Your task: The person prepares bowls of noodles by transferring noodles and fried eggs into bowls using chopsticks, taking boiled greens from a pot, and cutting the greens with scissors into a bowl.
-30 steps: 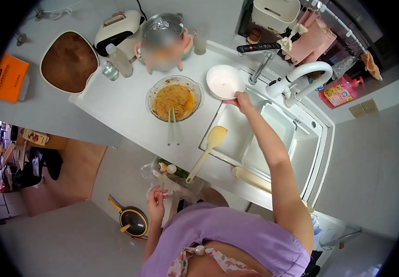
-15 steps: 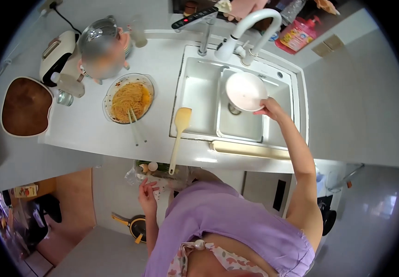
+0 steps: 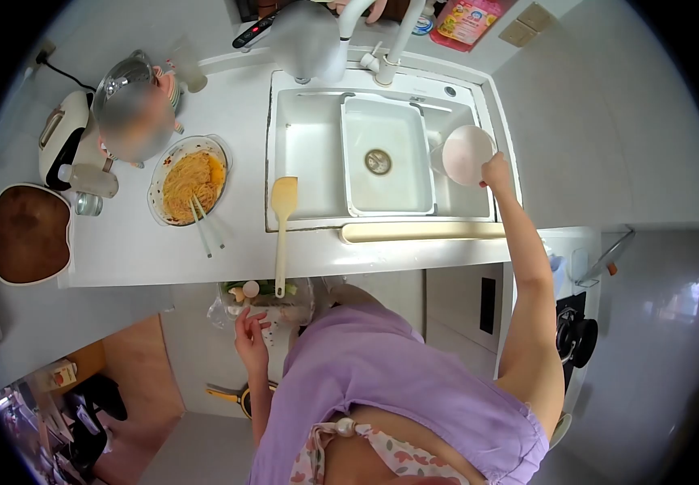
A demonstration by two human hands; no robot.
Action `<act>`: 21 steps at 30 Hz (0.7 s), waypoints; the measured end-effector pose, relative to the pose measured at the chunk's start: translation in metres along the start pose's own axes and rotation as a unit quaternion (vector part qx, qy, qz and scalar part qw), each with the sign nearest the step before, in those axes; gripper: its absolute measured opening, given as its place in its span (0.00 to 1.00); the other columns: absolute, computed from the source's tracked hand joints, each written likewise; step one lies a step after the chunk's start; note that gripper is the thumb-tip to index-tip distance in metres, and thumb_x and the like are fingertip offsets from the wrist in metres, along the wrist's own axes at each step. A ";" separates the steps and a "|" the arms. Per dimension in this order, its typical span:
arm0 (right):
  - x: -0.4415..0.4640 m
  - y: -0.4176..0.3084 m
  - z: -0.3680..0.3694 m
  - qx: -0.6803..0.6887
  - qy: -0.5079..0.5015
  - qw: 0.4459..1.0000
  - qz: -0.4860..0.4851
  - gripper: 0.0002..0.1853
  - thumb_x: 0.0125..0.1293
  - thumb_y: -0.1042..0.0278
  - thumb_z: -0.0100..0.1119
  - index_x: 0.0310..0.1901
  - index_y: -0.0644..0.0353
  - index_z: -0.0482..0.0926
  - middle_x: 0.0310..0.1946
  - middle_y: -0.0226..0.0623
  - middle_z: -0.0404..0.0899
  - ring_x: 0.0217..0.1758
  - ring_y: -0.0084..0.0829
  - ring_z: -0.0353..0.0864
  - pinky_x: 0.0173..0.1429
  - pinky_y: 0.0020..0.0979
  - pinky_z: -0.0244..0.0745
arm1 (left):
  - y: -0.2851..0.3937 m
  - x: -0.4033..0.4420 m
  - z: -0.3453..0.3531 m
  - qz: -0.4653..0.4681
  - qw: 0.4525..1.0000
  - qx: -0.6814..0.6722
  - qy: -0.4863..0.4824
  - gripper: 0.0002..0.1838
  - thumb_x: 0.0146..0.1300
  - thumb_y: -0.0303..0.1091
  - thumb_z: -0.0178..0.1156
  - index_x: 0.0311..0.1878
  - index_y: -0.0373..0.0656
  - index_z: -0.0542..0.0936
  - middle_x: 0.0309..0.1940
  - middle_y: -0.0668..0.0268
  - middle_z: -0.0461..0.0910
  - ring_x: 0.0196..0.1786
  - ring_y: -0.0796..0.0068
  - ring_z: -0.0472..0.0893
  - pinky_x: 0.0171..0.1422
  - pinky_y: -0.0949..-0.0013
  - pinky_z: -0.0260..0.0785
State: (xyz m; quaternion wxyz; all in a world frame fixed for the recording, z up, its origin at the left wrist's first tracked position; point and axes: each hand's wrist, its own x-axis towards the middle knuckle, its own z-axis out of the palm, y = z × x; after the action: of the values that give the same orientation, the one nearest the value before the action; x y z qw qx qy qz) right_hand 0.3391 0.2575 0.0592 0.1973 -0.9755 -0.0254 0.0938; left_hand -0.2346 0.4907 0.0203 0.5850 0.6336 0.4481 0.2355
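My right hand [image 3: 496,172] is closed on the rim of a white bowl [image 3: 467,155], which it holds over the right end of the double sink [image 3: 307,137]. To the bowl's left, a white basket [image 3: 388,153] sits in the sink over a drain. My left hand [image 3: 252,338] hangs below the counter edge with its fingers apart and nothing in it, near a plastic bag [image 3: 285,310] with eggshells and greens. A yellow spatula [image 3: 283,202] lies across the sink's left front edge. Noodles fill a glass bowl [image 3: 191,179] with chopsticks [image 3: 202,222] in it.
A faucet [image 3: 390,63] rises behind the sink, beside a pink soap bottle [image 3: 464,23]. At the counter's left are a bottle [image 3: 91,179], a small glass jar [image 3: 88,204], a white and black appliance [image 3: 65,139] and a brown board [image 3: 31,234]. A pan [image 3: 246,400] is low down.
The white bowl has moved right in my right hand, from the counter beside the sink to over its right end. My left hand remains low with nothing in it. The view has shifted and turned.
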 end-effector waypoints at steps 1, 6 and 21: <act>0.011 0.011 0.011 -0.062 0.068 0.994 -0.054 0.21 0.52 0.77 0.45 0.49 0.75 0.59 0.45 0.63 0.67 0.21 0.47 0.79 0.26 0.38 0.77 | 0.000 0.000 0.000 0.000 1.000 0.002 0.001 0.15 0.66 0.27 0.45 0.55 0.37 0.66 0.37 0.59 0.79 0.33 0.75 0.79 0.42 0.74 0.69; 0.017 0.016 0.032 -0.211 0.178 0.943 -0.186 0.24 0.54 0.78 0.48 0.55 0.70 0.58 0.59 0.57 0.55 0.26 0.47 0.79 0.29 0.40 0.77 | 0.006 -0.005 -0.002 -0.004 1.000 0.023 0.007 0.15 0.66 0.27 0.45 0.55 0.38 0.67 0.37 0.60 0.79 0.33 0.76 0.79 0.42 0.74 0.68; -0.009 -0.031 0.003 -0.182 0.151 0.948 -0.212 0.21 0.57 0.68 0.47 0.52 0.67 0.65 0.44 0.58 0.73 0.36 0.51 0.78 0.40 0.47 0.72 | 0.016 -0.011 -0.003 0.031 0.995 0.092 0.007 0.16 0.64 0.26 0.48 0.55 0.40 0.67 0.36 0.61 0.79 0.33 0.75 0.79 0.41 0.73 0.70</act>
State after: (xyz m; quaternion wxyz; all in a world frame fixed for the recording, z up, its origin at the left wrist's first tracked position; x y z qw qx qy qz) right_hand 0.3294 0.2864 0.0702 0.0336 -0.9696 -0.2186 -0.1044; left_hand -0.2376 0.4843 0.0383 0.5140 0.6963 0.4522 0.2156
